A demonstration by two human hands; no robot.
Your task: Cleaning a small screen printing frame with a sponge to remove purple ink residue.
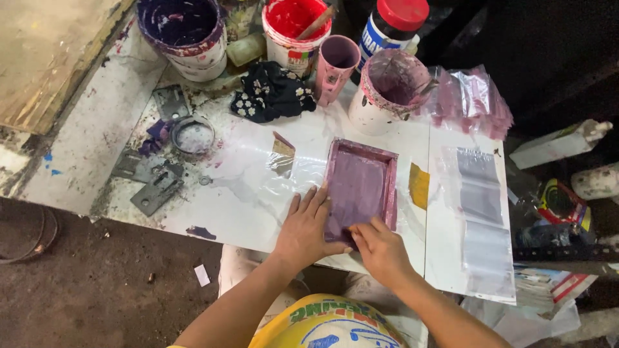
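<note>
Head view. Looking down on a paint-stained white table (97,138).

Left hand (304,229) lying flat, fingers spread apart, pressing on the near left corner of a small purple-stained printing frame (361,187); thumb reaching along the frame's near edge.

Right hand (380,248) sitting at the near edge of the frame, fingers drawn together and curled down onto the mesh (whether pinching anything, cannot tell; fingertips hidden).

Frame resting near the table's near edge, right of centre, long side running near to far, on a sheet of clear plastic film (258,174).

Just right of the frame: yellow tape strip (419,185). Further right: stack of clear plastic bags (480,219) lying on a white board.

Far side, left to right: purple-smeared bucket (184,32), red paint tub (295,26) with a stick standing in it, pink cup (335,59), purple-crusted white pot (387,90), jar with red lid (394,22).

Dark flowered rag (271,93) lying near the red tub. Left of the film: metal ring (192,134) and grey metal plates (155,190) (well apart from both hands).
</note>
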